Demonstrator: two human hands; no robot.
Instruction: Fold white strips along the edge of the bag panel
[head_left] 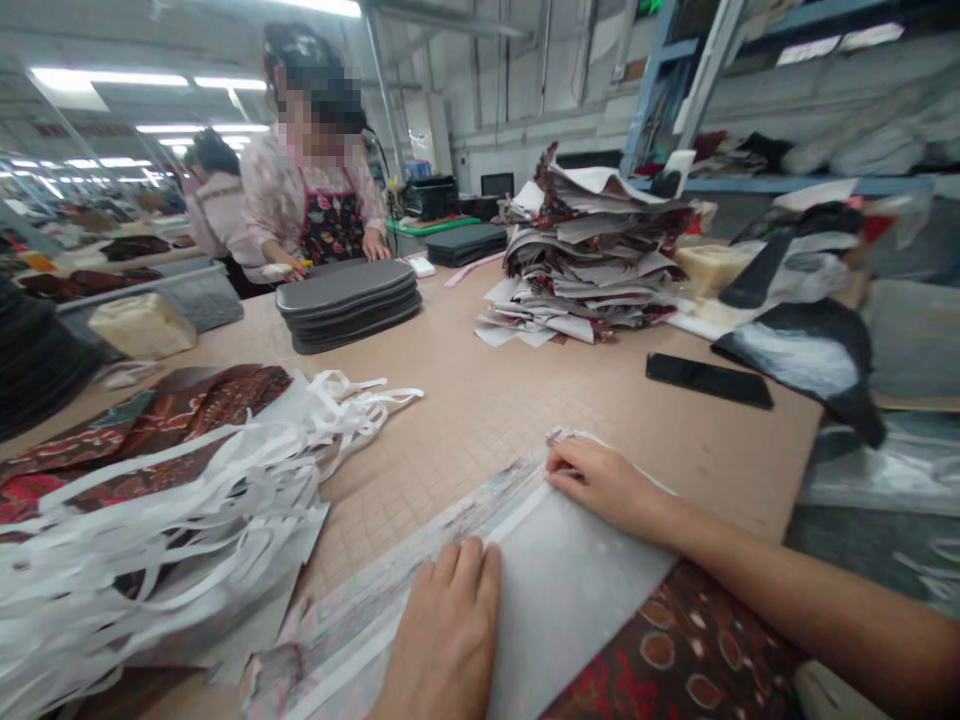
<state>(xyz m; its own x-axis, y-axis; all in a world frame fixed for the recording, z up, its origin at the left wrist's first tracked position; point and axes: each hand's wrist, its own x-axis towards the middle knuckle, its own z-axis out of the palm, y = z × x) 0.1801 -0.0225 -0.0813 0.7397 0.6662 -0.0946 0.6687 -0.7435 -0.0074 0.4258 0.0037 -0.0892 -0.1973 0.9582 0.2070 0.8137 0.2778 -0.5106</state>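
A pale grey fabric piece [592,570] with a white strip [517,512] along its edge lies slantwise on the tan table [450,385]. My left hand [450,625] rests on it near the front, fingers pressed together over the strip. Farther up, my right hand [600,480] is closed in a pinch at the fabric's far corner. Brown patterned fabric [675,650] shows under my right forearm. To the left, white ribbons [172,540] lie tangled over more brown patterned fabric [150,430].
A tall stack of cut fabric [592,250] stands at the back. A black phone [709,380] lies near the right edge. Across the table a person [322,190] stands behind stacked dark oval pads [349,300]. A cream block [142,325] sits at the left.
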